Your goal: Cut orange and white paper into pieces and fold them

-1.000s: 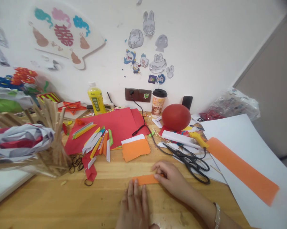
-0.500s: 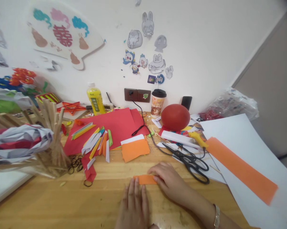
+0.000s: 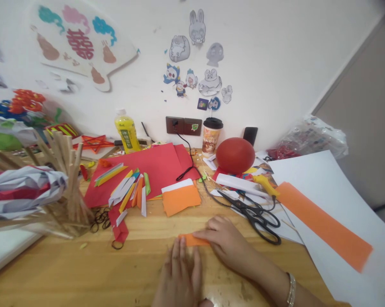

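Orange strip btwn 2 hands' fingertips — L flat, R index pressing top.

Single head-worn view, facing forward and down, wooden table close below, wall farther ahead

On the surface before me, the scissors lie at right, and behind them is the balloon. At its left stands the drink cup, then the bottle. The paper stack lies between the scissors and the rubber bands. Farther right, a paper strip lies on a sheet of paper.
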A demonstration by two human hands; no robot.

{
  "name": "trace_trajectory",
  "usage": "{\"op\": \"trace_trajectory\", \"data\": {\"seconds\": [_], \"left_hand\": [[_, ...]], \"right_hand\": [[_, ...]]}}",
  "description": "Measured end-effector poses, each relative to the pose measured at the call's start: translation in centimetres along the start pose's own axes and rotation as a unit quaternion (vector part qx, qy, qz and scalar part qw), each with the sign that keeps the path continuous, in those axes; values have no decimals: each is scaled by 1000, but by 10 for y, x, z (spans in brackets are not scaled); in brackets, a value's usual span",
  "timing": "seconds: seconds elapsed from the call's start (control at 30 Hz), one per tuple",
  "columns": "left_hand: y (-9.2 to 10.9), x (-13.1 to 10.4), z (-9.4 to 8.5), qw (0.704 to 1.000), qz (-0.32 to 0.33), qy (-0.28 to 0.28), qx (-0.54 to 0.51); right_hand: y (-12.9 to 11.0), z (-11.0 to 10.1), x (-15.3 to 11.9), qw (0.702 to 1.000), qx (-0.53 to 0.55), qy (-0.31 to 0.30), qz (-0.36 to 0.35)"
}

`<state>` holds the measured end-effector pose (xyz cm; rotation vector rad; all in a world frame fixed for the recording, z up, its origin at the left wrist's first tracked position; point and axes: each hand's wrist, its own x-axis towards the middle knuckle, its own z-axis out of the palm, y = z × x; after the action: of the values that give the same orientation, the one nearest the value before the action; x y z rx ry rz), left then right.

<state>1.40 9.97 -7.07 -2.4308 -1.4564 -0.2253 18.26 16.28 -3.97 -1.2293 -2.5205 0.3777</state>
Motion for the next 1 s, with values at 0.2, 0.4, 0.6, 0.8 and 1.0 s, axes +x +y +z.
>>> {"op": "trace_trajectory", "data": {"seconds": [0.2, 0.4, 0.6, 0.8, 1.0], "left_hand": [[-8, 7, -4, 997, 49, -58, -18], [-8, 20, -16, 996, 55, -69, -30], [-11, 23, -18, 993, 70, -67, -63], [-13, 22, -22, 994, 47, -74, -64], [-23, 27, -46, 990, -3, -134, -47]], "right_hand": [[-4, -2, -2, 999, 34, 24, 25], [-8, -1, -1, 993, 61, 66, 76], [-12, 7, -1, 980, 61, 118, 150], [-3, 0, -5, 975, 72, 114, 177], [6, -15, -10, 974, 99, 59, 196]]}}
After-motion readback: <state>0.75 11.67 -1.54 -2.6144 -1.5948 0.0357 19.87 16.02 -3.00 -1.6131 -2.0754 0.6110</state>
